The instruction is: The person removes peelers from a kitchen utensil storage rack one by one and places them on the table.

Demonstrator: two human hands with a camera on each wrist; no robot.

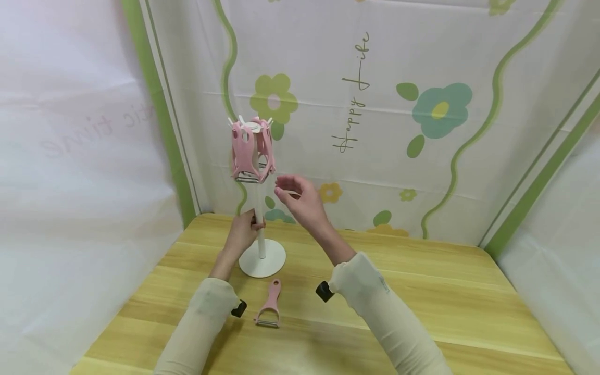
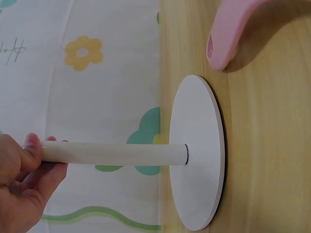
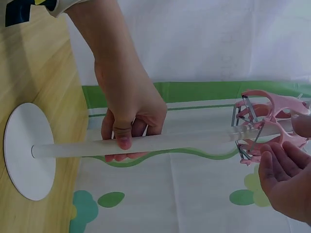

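Observation:
A white stand with a round base (image 1: 272,267) rises from the table, and several pink peelers (image 1: 243,152) hang from the hooks at its top. My left hand (image 1: 241,233) grips the lower half of the pole (image 2: 116,154), thumb on one side and fingers on the other. Just right of the hanging peelers, a little below them, my right hand (image 1: 303,202) is raised with its fingers loosely bent and nothing visible in them. In the right wrist view its fingertips overlap the peelers' edge. Another pink peeler (image 1: 272,302) lies on the table before the base, blade end towards me.
The wooden table (image 1: 422,307) ends at a white curtain (image 1: 319,67) with printed flowers and lettering close behind the stand. More white cloth (image 1: 70,208) hangs along the left side. Black wrist devices (image 1: 324,291) sit at both sleeves.

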